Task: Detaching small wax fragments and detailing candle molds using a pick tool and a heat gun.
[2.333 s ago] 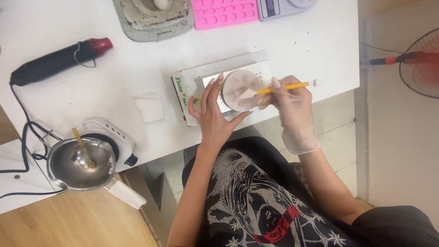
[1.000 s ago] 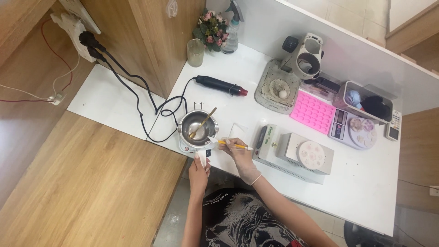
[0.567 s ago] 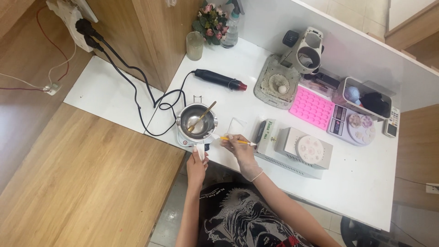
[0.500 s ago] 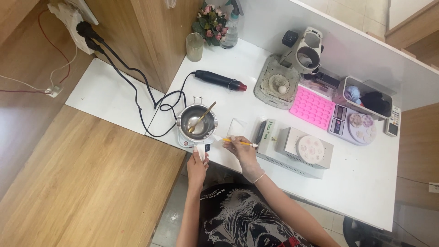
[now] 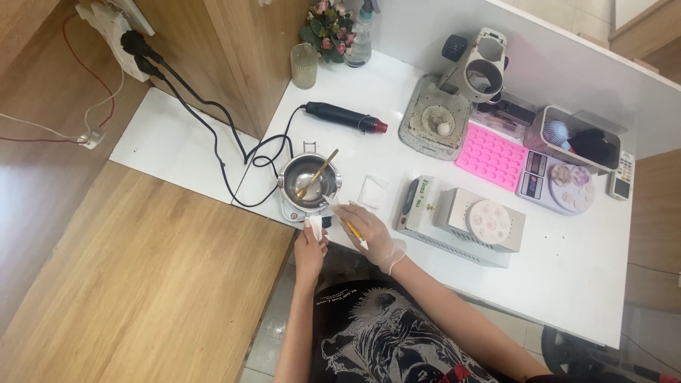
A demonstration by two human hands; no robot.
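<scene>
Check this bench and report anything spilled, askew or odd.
No spill or damage shows. Two small things: the black cords trail in loose loops across the white table beside the melting pot, and the gold spoon leans loose over the pot's rim.

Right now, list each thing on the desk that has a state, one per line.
melting pot: uncovered, a gold spoon leaning inside.
left hand: fingers closed on the pot's white handle.
right hand: gloved, fingers gripping a yellow pen tool.
heat gun: lying on its side, corded.
pink mould: flat, cavities up.
round disc: resting on the grey box.
</scene>
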